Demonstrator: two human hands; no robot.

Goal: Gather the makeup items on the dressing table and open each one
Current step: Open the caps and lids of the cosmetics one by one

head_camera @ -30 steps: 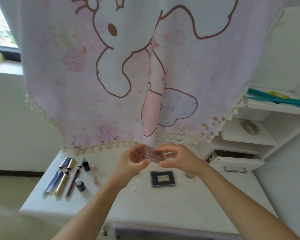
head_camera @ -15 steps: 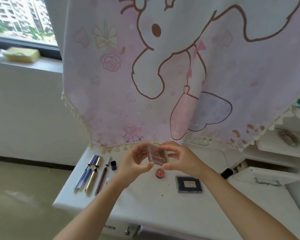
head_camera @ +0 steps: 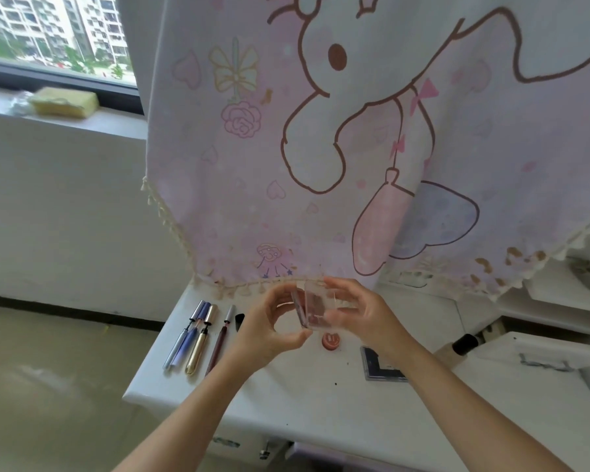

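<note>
Above the white dressing table (head_camera: pixel 307 400) I hold a small clear pink compact (head_camera: pixel 315 310) between both hands, its lid parted from the base at the top. My left hand (head_camera: pixel 269 330) grips the base side and my right hand (head_camera: pixel 361 318) pinches the clear lid. On the table's left lie several pen-shaped makeup tubes (head_camera: pixel 193 337), opened, with a small black cap (head_camera: pixel 239 321) beside them. A round pink pot (head_camera: pixel 331 341) sits under my hands. A dark flat palette (head_camera: pixel 377 364) lies partly hidden by my right forearm.
A pink cartoon cloth (head_camera: pixel 338 148) hangs over the table's back. White shelves (head_camera: pixel 559 301) and a drawer box (head_camera: pixel 539 352) stand at the right, with a black-capped bottle (head_camera: pixel 464 344) before them. The table's left edge drops to the floor. A yellow sponge (head_camera: pixel 63 102) lies on the windowsill.
The compact's lid has swung apart from its base between my hands. The view has shifted left, so the table sits further right.
</note>
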